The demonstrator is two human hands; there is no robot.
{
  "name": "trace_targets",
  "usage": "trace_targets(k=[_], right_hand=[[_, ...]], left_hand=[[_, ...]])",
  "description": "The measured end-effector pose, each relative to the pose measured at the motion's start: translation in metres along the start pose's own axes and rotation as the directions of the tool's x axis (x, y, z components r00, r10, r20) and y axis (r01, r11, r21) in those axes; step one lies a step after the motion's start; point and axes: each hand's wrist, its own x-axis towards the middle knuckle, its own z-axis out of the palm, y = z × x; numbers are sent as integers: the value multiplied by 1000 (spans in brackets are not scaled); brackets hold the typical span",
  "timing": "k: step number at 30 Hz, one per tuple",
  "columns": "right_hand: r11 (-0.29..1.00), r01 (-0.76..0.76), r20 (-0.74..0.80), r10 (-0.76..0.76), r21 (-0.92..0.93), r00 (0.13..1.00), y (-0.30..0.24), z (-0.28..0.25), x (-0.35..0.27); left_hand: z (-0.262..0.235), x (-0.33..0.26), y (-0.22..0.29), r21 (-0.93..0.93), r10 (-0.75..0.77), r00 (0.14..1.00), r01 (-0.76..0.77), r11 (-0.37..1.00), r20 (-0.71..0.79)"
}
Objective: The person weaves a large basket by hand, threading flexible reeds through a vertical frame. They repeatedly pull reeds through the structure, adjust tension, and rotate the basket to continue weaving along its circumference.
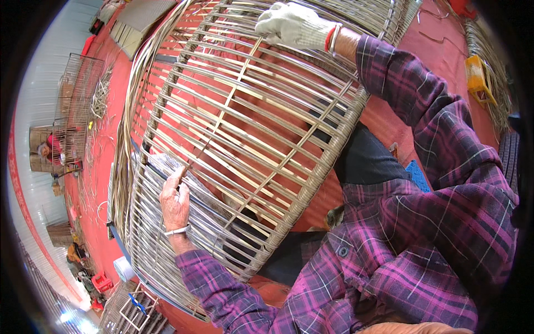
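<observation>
A large wickerwork panel (311, 183) of long, pale and brown slats lies tilted across my lap, with a wrapped rim along its near right side. A thin strand (222, 118) crosses the slats at an angle, threaded among them. My bare left hand (175, 203), with a white band at the wrist, pinches the strand's darker lower end between thumb and fingertips. At the upper end, my right hand (286, 25), in a white knit glove with a red cuff, is closed over the strand against the slats. Its fingertips are partly hidden.
Long loose canes (133, 106) bend along the panel's far left side. A yellow plastic crate (480, 80) stands at right beside bundled canes. Another person (49, 149) is at far left near a wire-like rack (78, 106). A white roll (123, 268) and red crate (102, 282) lie lower left.
</observation>
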Motion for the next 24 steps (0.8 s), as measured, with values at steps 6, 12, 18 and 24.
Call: trace_targets(k=[6,12,18,24], right_hand=[[989,146,-137,-142,15,980,17,3,17],[988,-110,104,98,107,990,5,31,-18],[996,-48,-132,57,74,990,-7,38,-32],[992,-67,-126,80,105,989,-20,25,-32]], left_hand=[[16,-2,10,308,121,953,-30,951,-279],[17,10,9,381,18,968,82,921,-251],[5,-9,68,692,-74,972,212,690,-225],[42,16,103,644,135,968,32,764,-209]])
